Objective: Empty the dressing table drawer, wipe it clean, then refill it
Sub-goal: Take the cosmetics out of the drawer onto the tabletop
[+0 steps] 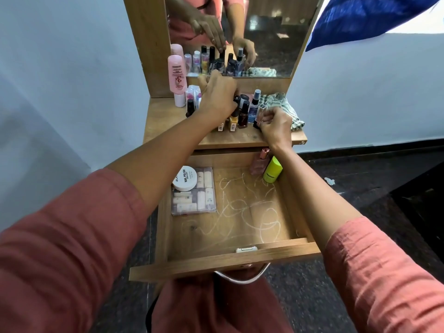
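Head view: emptying stage, I'd say. Left hand [217, 97] curls round a small dark bottle [236, 99], right hand [275, 127] pinches another, over the wooden tabletop [168, 118]. Drawer [225, 260] sits open below the wrists (scribbly marks, unwiped); green bottle [272, 170] and clear case [192, 200] need lifting out next. Checked cloth [286, 104] past the right hand; pale wall [72, 68], dark floor [360, 188].

The wooden dressing table top [164, 121] carries a pink lotion tube [177, 75] upright at its back left corner, nail polish bottles [243, 115] clustered mid-surface, a spray bottle [255, 104] beside them, and a checked cloth [284, 102] at the right edge.
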`<action>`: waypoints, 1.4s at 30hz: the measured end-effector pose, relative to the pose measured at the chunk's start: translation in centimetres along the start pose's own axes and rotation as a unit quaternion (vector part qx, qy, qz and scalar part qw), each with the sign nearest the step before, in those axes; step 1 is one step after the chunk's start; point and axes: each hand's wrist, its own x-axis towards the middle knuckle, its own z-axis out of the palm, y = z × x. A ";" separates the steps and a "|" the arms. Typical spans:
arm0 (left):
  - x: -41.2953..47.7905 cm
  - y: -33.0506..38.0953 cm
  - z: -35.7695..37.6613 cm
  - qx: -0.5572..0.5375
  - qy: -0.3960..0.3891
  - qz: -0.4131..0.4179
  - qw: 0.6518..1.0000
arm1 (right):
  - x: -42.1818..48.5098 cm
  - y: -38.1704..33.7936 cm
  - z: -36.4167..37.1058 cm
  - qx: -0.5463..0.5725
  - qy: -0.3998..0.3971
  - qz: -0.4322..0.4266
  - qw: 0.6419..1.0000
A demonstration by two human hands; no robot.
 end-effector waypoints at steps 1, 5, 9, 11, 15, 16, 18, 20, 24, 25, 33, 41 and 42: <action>0.0 -0.1 0.0 -0.005 0.005 0.000 1.000 | 0.0 0.1 -0.1 -0.001 0.003 0.002 1.000; -0.8 -0.1 0.2 -0.032 0.053 0.006 0.998 | -0.5 0.4 -0.8 -0.001 0.018 -0.001 1.000; -2.4 0.2 0.6 -0.083 0.068 0.015 0.994 | -1.9 0.8 -1.9 0.008 0.035 -0.021 0.999; -3.8 0.5 1.2 -0.108 0.076 0.027 0.991 | -2.8 1.3 -2.5 0.009 0.039 -0.020 0.999; -6.9 1.1 3.6 -0.193 0.063 0.045 0.978 | -4.7 2.9 -3.4 -0.001 0.043 0.007 0.999; -7.5 1.1 4.3 -0.204 0.047 0.041 0.977 | -5.1 3.4 -3.4 -0.002 0.042 0.019 0.999; -8.3 1.2 6.0 -0.217 0.019 0.017 0.976 | -6.1 4.4 -3.4 -0.003 0.042 0.048 0.998; -8.8 1.2 7.5 -0.227 -0.005 -0.009 0.974 | -7.0 5.3 -3.1 -0.009 0.044 0.072 0.996; -9.4 1.6 10.3 -0.252 -0.062 -0.058 0.964 | -7.9 6.3 -2.1 -0.041 0.018 0.069 0.997; -9.5 1.8 11.0 -0.257 -0.068 -0.068 0.962 | -7.9 6.3 -1.9 -0.049 0.012 0.069 0.996; -9.0 3.4 13.4 -0.257 -0.090 -0.078 0.959 | -7.2 7.0 -0.8 -0.119 -0.017 0.085 0.989; -8.2 4.4 14.0 -0.265 -0.093 -0.099 0.955 | -7.6 7.3 -0.4 -0.183 -0.032 0.045 0.982; -8.2 4.4 14.1 -0.269 -0.098 -0.103 0.953 | -7.6 7.3 -0.4 -0.183 -0.032 0.041 0.982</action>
